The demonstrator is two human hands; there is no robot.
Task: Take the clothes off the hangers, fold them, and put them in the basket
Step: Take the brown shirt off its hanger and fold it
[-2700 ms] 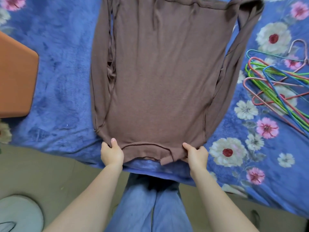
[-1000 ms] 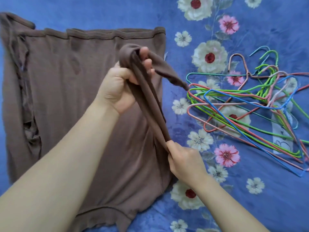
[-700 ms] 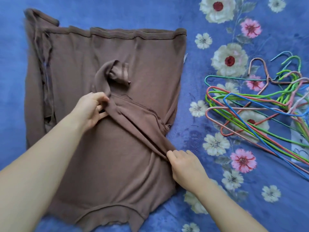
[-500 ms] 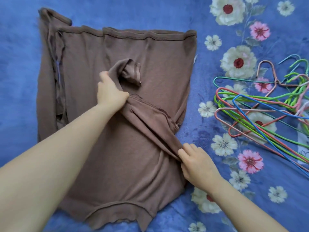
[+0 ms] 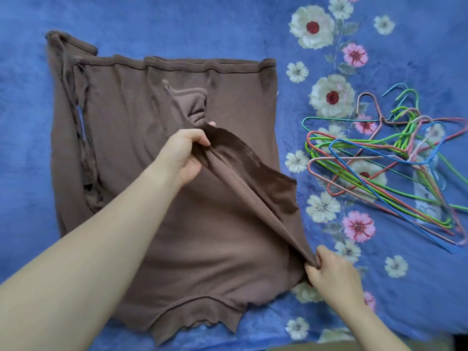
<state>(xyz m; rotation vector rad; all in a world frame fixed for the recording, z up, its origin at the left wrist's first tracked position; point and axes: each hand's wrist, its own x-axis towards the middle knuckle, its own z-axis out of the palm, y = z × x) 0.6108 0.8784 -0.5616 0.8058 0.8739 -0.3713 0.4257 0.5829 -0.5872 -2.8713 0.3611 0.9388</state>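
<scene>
Top: brown long-sleeved top (image 5: 157, 224) lies on the blue floral blanket (image 5: 177, 24), one sleeve (image 5: 192, 102) folded across it.
Left hand (image 5: 183, 154): fingers curled round the top's right edge, holding it raised.
Right hand (image 5: 331, 274): fingers pinch the same edge near the hem.
Hangers (image 5: 379, 168): coloured wire heap, right of the top.

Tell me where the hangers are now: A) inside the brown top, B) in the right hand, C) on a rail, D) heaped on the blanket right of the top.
D: the coloured hangers lie heaped on the floral blanket, right of the brown top; the left hand and right hand both grip the top's fabric.
</scene>
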